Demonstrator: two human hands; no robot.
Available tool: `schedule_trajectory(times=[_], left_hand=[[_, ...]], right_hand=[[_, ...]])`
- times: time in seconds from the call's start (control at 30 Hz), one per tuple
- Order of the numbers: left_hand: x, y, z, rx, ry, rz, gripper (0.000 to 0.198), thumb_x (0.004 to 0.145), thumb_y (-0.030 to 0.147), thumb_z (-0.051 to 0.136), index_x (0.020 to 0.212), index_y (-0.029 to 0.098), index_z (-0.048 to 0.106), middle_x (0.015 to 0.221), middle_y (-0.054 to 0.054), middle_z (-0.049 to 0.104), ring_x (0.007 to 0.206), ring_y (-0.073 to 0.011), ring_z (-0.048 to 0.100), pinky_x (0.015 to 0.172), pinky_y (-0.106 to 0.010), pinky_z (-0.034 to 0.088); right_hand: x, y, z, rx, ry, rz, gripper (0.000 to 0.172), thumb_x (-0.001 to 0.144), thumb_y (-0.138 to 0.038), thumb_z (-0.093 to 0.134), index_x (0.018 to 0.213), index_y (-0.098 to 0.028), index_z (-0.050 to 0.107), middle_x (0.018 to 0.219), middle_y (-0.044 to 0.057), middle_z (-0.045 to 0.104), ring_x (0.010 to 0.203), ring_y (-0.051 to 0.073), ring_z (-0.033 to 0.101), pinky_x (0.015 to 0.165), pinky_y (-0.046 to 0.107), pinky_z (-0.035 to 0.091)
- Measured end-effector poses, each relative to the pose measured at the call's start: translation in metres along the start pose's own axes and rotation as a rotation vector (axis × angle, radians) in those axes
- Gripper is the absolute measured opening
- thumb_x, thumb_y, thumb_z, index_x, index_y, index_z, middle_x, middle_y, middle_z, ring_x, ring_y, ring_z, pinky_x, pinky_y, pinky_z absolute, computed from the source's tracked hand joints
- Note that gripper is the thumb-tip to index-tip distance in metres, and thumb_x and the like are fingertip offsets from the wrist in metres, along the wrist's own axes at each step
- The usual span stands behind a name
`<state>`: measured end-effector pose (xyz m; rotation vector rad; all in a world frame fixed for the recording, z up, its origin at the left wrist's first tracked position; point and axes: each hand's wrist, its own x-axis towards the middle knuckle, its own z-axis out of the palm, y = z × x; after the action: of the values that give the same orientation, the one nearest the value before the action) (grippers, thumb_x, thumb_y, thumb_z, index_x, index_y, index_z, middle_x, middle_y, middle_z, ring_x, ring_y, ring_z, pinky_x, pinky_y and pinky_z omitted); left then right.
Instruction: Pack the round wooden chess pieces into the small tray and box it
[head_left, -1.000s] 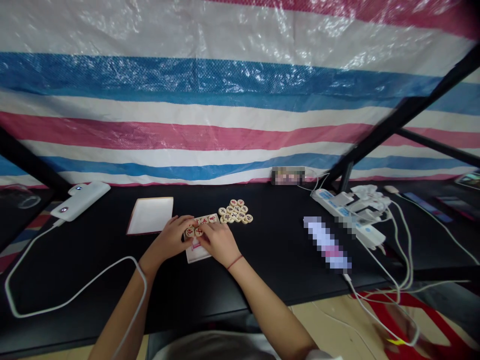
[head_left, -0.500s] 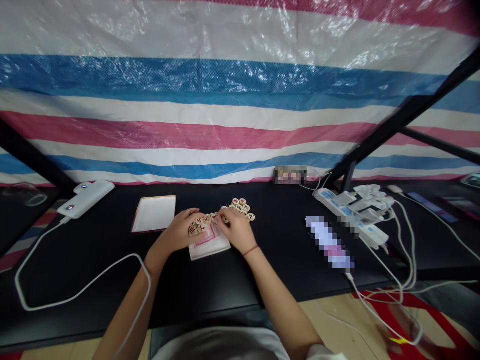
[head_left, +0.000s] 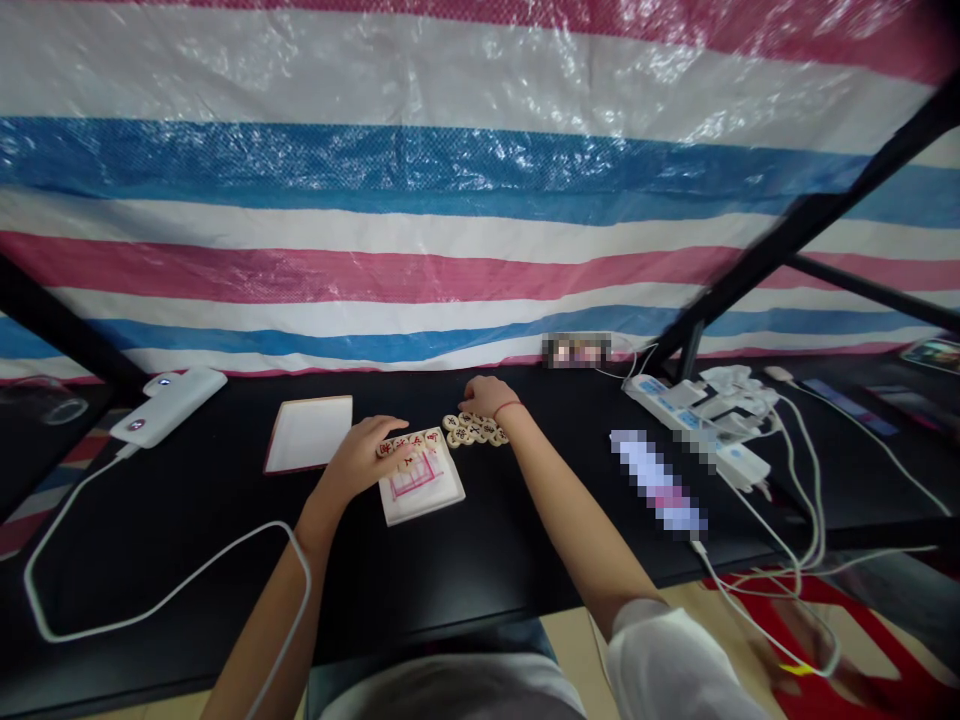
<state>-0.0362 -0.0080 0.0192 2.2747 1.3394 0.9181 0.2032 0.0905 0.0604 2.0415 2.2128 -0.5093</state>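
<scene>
A shallow white box [head_left: 418,490] with pink lines on its inside lies in front of me. Round Chinese chess pieces [head_left: 430,437] with red characters stand in a row along its far side. My left hand [head_left: 366,462] is at the box's left edge, fingers apart, with thumb and fingertips by the red pieces. To the right of the box sits a cluster of Chinese chess pieces [head_left: 474,432], mostly with dark characters. My right hand [head_left: 487,396] is over the cluster's far side, fingers curled down on a piece there; the hand mostly hides it.
A white-lined box lid [head_left: 309,434] lies to the left. Farther left is a white power bank [head_left: 171,408] with a looping cable [head_left: 161,597]. On the right are a blurred phone [head_left: 657,482], a power strip [head_left: 694,428] with plugs and cables, and a blurred object [head_left: 576,350] at the back.
My right hand has moved from the box's far right corner to the far side of the cluster. My left hand stays at the box, its fingers looser over the pieces.
</scene>
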Motion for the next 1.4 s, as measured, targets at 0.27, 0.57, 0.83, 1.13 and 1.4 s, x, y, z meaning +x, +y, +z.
schedule_trajectory(times=[0.27, 0.57, 0.83, 1.13, 1.4], left_hand=[[-0.002, 0.001, 0.000, 0.016, 0.039, 0.003, 0.030, 0.090, 0.039, 0.053, 0.111, 0.021, 0.063, 0.110, -0.008, 0.067, 0.104, -0.0232, 0.061, 0.095, -0.040, 0.048], [-0.004, 0.013, 0.015, -0.055, 0.088, 0.019, 0.039, 0.092, 0.038, 0.052, 0.128, 0.024, 0.054, 0.126, -0.009, 0.055, 0.117, -0.0214, 0.055, 0.100, -0.036, 0.048], [-0.004, 0.012, 0.020, -0.073, 0.067, 0.103, 0.031, 0.090, 0.031, 0.055, 0.120, 0.024, 0.059, 0.111, -0.006, 0.061, 0.101, -0.0179, 0.063, 0.090, -0.031, 0.053], [-0.003, 0.012, 0.012, -0.043, 0.163, 0.054, 0.013, 0.087, 0.024, 0.056, 0.099, 0.021, 0.058, 0.101, -0.005, 0.061, 0.096, -0.0173, 0.062, 0.087, -0.032, 0.051], [-0.003, 0.017, 0.014, -0.010, 0.058, 0.081, 0.005, 0.080, 0.024, 0.063, 0.083, 0.021, 0.059, 0.096, -0.004, 0.068, 0.091, -0.0181, 0.062, 0.084, -0.034, 0.048]], right_hand=[[0.005, -0.005, -0.011, -0.010, 0.004, -0.013, 0.028, 0.066, -0.017, 0.072, 0.094, -0.018, 0.073, 0.108, 0.013, 0.070, 0.098, 0.028, 0.067, 0.080, 0.034, 0.051], [-0.058, -0.026, 0.030, 0.837, 0.102, -0.432, 0.027, 0.077, -0.035, 0.066, 0.099, -0.019, 0.064, 0.084, 0.001, 0.071, 0.067, 0.012, 0.065, 0.064, 0.023, 0.051], [-0.068, -0.035, 0.062, 1.268, 0.055, -0.427, 0.032, 0.070, -0.036, 0.072, 0.093, -0.018, 0.061, 0.087, 0.003, 0.070, 0.062, 0.009, 0.060, 0.059, 0.023, 0.049], [-0.066, -0.019, 0.067, 1.280, 0.124, -0.345, 0.031, 0.073, -0.041, 0.070, 0.093, -0.019, 0.063, 0.087, 0.004, 0.068, 0.060, 0.011, 0.059, 0.052, 0.023, 0.044], [-0.062, -0.015, 0.068, 1.367, 0.220, -0.268, 0.031, 0.071, -0.041, 0.069, 0.091, -0.019, 0.061, 0.053, -0.007, 0.049, 0.047, 0.009, 0.045, 0.050, 0.023, 0.038]])
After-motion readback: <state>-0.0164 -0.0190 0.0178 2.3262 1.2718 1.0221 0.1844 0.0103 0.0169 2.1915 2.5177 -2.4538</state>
